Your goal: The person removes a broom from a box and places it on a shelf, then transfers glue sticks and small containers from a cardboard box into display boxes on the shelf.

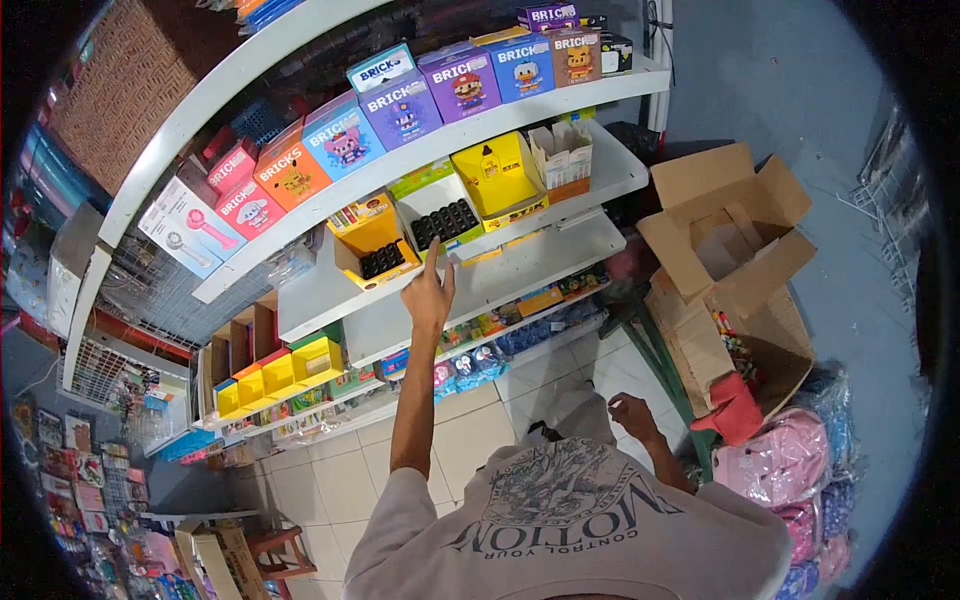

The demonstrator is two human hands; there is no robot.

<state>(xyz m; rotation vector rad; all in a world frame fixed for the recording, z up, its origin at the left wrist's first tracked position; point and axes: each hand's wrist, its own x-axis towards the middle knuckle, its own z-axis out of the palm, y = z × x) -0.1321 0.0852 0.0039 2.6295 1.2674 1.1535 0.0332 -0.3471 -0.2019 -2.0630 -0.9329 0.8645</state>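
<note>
Near the camera, above the grey shirt, the right hand hung low with its fingers curled; a pale spot showed at the fingertips, couldn't tell if anything was pinched. The left hand reached up, index finger straight, thumb apart, nothing seen gripped; fingertip at the front edge of the green-and-white box, contact unclear. That box sat open on the white shelf, between an orange box and a yellow box. Black-topped items stood upright inside in close rows; similar ones stood in the orange box. Both looked stocked and in order, so handling seemed at pointing or checking stage; what was left couldn't be told. Farther up, BRICKS boxes lined the upper shelf.
</note>
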